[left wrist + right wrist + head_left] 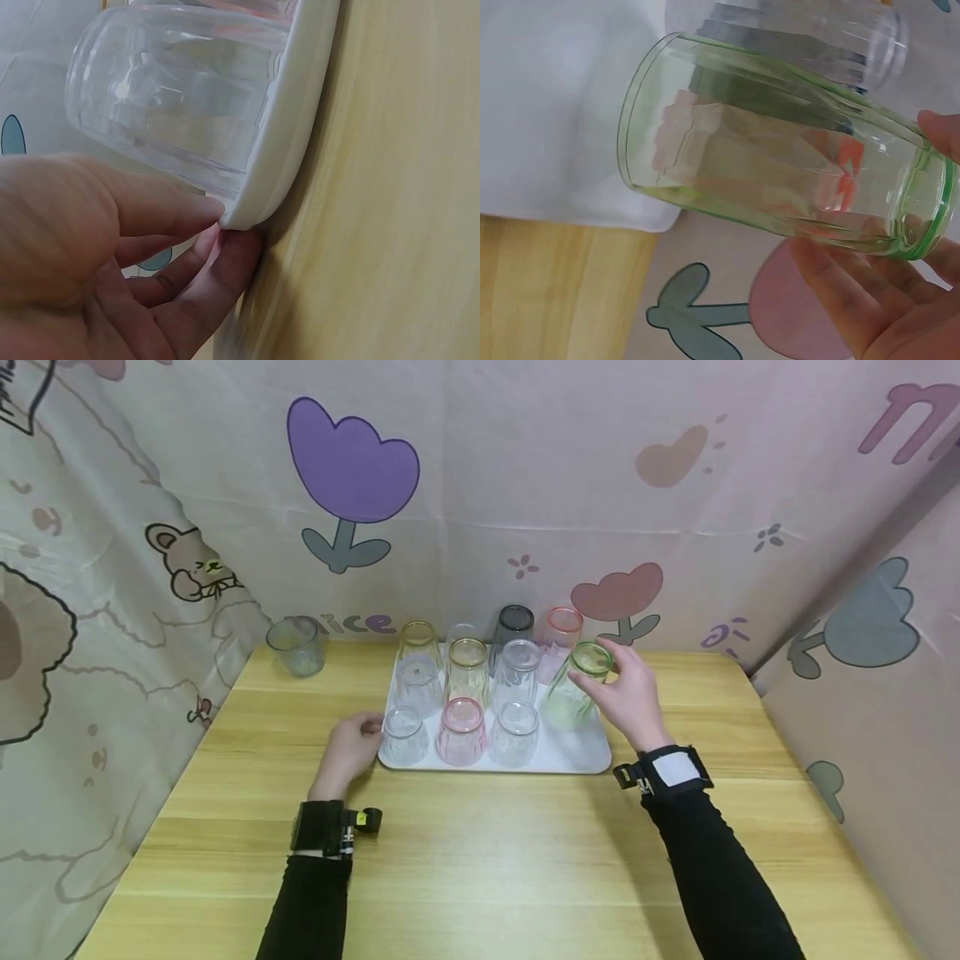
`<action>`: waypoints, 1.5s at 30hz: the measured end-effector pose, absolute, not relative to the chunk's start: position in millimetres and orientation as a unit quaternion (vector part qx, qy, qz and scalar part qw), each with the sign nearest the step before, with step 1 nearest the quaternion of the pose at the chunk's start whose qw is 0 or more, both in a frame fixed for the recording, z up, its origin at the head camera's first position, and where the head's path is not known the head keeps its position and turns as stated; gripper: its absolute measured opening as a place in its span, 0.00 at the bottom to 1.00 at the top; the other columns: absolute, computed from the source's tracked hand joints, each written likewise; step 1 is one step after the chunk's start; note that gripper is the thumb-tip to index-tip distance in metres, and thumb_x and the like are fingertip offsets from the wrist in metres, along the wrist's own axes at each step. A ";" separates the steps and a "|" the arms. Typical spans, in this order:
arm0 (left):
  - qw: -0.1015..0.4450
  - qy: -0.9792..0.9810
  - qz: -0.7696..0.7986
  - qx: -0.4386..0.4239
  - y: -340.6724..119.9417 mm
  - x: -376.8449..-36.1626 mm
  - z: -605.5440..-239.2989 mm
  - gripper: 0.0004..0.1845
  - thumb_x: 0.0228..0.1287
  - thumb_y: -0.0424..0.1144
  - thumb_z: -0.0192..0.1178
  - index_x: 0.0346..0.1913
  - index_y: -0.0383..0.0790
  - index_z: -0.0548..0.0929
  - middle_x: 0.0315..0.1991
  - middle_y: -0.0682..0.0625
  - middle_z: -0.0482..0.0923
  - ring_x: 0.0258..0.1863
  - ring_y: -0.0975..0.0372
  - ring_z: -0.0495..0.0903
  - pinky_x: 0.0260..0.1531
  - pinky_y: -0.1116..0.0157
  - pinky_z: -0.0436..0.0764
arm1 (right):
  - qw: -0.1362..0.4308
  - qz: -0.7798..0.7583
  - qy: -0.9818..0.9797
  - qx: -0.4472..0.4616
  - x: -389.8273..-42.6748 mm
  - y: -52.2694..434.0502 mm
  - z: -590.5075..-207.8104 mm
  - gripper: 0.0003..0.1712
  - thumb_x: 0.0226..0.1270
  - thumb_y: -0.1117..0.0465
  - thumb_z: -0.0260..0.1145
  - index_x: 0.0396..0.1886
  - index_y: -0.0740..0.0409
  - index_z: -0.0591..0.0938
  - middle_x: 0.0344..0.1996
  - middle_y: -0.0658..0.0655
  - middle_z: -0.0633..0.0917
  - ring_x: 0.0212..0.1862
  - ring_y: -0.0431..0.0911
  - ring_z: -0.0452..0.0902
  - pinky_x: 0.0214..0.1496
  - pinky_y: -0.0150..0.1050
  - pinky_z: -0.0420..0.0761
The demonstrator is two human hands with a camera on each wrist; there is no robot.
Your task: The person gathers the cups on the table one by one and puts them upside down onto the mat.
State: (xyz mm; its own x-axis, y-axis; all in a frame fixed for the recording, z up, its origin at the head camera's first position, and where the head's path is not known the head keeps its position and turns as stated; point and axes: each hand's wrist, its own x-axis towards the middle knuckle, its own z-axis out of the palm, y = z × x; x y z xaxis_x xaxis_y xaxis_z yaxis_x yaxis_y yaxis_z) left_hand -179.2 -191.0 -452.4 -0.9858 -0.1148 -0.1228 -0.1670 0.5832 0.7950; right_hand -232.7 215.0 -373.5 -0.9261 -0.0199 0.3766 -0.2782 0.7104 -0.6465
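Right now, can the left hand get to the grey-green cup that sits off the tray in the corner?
Probably yes. The left hand rests at the tray corner, on the same side as the grey-green cup. Only bare table lies between them, and the cup stands clear of the tray.

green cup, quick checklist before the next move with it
1. Right hand grips the green cup by its base: ok.
2. Green cup upside down, tilted over the white tray: ok.
3. Cup rim lifted off the tray: cannot tell.
4. Left hand touches the tray's near left corner, steadying it: ok.
5. Green cup apart from the neighbouring clear cup: ok in the head view.
6. Bare tray patch in front of the green cup: ok.
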 end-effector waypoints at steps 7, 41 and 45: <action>0.035 0.887 0.455 -0.079 -190.6 -179.4 -451.3 0.23 0.71 0.32 0.55 0.67 0.31 0.78 0.57 0.34 0.82 0.58 0.43 0.79 0.60 0.45 0.77 | 0.166 0.363 -0.913 0.082 -244.2 210.5 -382.8 0.39 0.65 0.55 0.77 0.72 0.66 0.74 0.65 0.70 0.78 0.66 0.66 0.74 0.67 0.63 0.74; 0.013 0.875 0.474 -0.096 -198.5 -179.4 -443.5 0.29 0.73 0.34 0.54 0.74 0.27 0.67 0.67 0.32 0.74 0.65 0.41 0.75 0.66 0.44 0.75 | 0.200 0.389 -0.894 0.097 -229.4 213.5 -386.0 0.36 0.74 0.53 0.68 0.76 0.61 0.71 0.70 0.66 0.74 0.64 0.63 0.76 0.57 0.61 0.83; -0.046 0.854 0.506 -0.109 -204.7 -179.9 -435.1 0.34 0.72 0.33 0.54 0.78 0.29 0.58 0.72 0.33 0.66 0.67 0.41 0.72 0.65 0.44 0.76 | 0.205 0.409 -0.885 0.083 -219.0 219.3 -389.0 0.34 0.74 0.55 0.68 0.75 0.61 0.71 0.70 0.66 0.73 0.65 0.64 0.76 0.57 0.62 0.83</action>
State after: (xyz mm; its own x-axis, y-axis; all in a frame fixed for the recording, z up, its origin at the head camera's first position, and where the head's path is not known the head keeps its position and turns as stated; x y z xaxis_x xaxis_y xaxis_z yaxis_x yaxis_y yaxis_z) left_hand -179.9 -204.7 -435.1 -0.9722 -0.2322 -0.0319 -0.1396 0.4644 0.8746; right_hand -219.0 219.3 -389.0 -0.9022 0.0216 0.4309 -0.3141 0.6518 -0.6903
